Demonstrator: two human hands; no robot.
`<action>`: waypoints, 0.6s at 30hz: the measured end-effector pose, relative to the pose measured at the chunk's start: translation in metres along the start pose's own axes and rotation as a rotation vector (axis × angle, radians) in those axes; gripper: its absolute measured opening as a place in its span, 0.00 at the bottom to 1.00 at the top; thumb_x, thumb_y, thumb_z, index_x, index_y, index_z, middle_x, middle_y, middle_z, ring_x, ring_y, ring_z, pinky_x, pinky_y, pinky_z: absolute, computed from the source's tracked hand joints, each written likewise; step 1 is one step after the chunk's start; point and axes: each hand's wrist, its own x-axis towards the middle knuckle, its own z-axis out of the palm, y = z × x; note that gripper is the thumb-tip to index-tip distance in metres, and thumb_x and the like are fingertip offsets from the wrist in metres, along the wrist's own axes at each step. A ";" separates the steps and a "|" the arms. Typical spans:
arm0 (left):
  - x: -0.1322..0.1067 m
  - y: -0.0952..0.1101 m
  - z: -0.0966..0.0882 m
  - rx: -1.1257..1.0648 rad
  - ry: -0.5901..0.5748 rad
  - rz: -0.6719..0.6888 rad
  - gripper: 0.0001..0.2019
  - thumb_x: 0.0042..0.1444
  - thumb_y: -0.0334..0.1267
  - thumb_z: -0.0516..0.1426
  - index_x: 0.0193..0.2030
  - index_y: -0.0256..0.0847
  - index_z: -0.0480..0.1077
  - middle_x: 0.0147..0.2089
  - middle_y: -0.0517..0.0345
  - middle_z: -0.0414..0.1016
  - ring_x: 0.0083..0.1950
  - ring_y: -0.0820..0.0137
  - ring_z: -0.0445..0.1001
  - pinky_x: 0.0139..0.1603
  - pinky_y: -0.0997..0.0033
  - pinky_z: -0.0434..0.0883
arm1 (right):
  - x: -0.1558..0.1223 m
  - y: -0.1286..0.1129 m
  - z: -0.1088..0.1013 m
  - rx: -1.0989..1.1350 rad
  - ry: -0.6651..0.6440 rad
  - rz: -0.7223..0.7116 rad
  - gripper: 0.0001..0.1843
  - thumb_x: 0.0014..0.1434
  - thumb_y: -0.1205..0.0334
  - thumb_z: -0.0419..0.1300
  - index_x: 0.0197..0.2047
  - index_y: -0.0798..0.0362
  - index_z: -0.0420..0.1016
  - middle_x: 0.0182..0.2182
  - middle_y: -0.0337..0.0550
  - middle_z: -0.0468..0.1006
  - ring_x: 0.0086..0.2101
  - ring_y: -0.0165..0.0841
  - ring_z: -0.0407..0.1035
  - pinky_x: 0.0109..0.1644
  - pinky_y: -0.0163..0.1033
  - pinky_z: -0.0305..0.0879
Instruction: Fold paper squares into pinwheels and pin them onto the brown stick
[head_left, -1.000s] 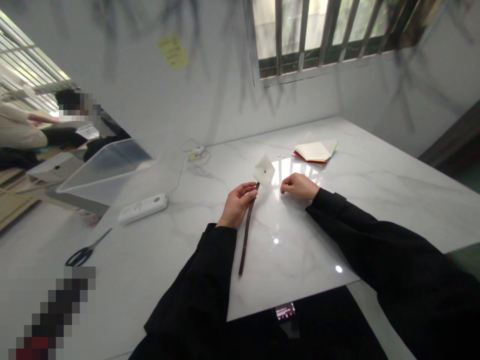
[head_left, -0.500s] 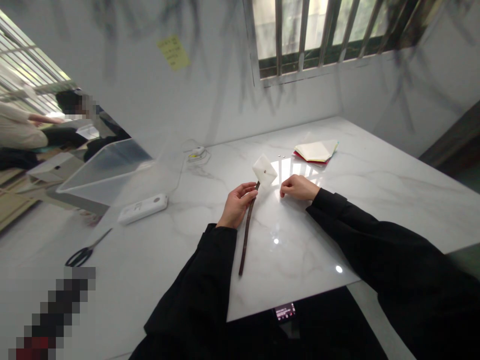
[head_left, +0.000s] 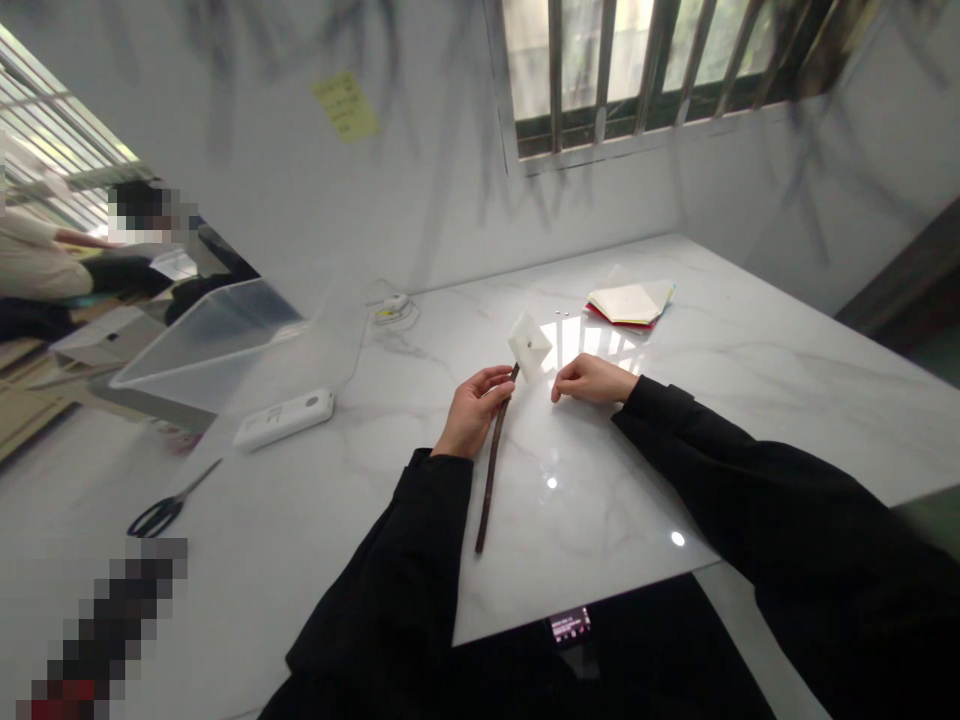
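Note:
My left hand (head_left: 477,405) is closed around a thin dark brown stick (head_left: 492,470) near its upper end. A white folded paper piece (head_left: 529,344) with a small dark spot at its middle sits at the stick's top; how the two are joined is hidden. The stick slants down toward the table's front edge. My right hand (head_left: 592,380), its fingers curled in, is low over the tabletop just right of the paper. Whether it holds anything small cannot be seen. Two tiny pale bits (head_left: 562,313) lie behind the paper.
A stack of coloured paper (head_left: 630,302) lies at the back right. To the left are scissors (head_left: 161,513), a white power strip (head_left: 285,420), a cable with a small white device (head_left: 393,303) and a clear plastic bin (head_left: 202,340). People sit beyond at far left.
My right hand has shifted slightly left and down, its fingertips lower. The white paper has turned a little on the stick. My left hand keeps its hold.

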 end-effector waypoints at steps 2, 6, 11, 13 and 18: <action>0.000 0.000 0.000 0.004 -0.002 0.001 0.22 0.43 0.41 0.75 0.45 0.39 0.79 0.41 0.55 0.80 0.39 0.71 0.74 0.45 0.69 0.69 | 0.001 0.001 0.000 -0.013 -0.008 -0.017 0.16 0.60 0.62 0.56 0.36 0.56 0.87 0.18 0.35 0.71 0.22 0.28 0.62 0.30 0.34 0.55; 0.000 0.000 0.000 -0.005 0.002 -0.001 0.21 0.43 0.41 0.75 0.45 0.39 0.79 0.41 0.55 0.81 0.39 0.71 0.74 0.46 0.69 0.70 | 0.002 0.004 0.000 -0.063 0.194 0.051 0.14 0.59 0.64 0.59 0.41 0.55 0.86 0.27 0.41 0.80 0.29 0.31 0.71 0.37 0.34 0.61; 0.001 -0.002 -0.001 -0.004 0.002 0.004 0.22 0.43 0.41 0.75 0.45 0.40 0.79 0.41 0.55 0.81 0.39 0.71 0.74 0.45 0.69 0.70 | 0.000 0.002 -0.001 -0.101 0.298 0.037 0.30 0.58 0.66 0.59 0.64 0.57 0.77 0.27 0.39 0.81 0.29 0.33 0.71 0.39 0.35 0.63; 0.001 -0.002 -0.001 -0.001 0.002 0.005 0.22 0.43 0.41 0.75 0.45 0.40 0.79 0.42 0.55 0.81 0.40 0.72 0.74 0.45 0.69 0.70 | -0.001 -0.001 -0.001 -0.132 0.144 -0.001 0.21 0.59 0.65 0.58 0.51 0.56 0.86 0.23 0.38 0.78 0.26 0.31 0.68 0.35 0.35 0.60; 0.000 -0.001 -0.001 -0.009 0.001 -0.002 0.21 0.43 0.40 0.75 0.45 0.40 0.80 0.42 0.56 0.81 0.39 0.73 0.74 0.45 0.71 0.69 | -0.001 -0.001 -0.001 -0.157 0.084 -0.009 0.14 0.60 0.64 0.58 0.34 0.53 0.88 0.27 0.41 0.81 0.29 0.32 0.71 0.36 0.35 0.59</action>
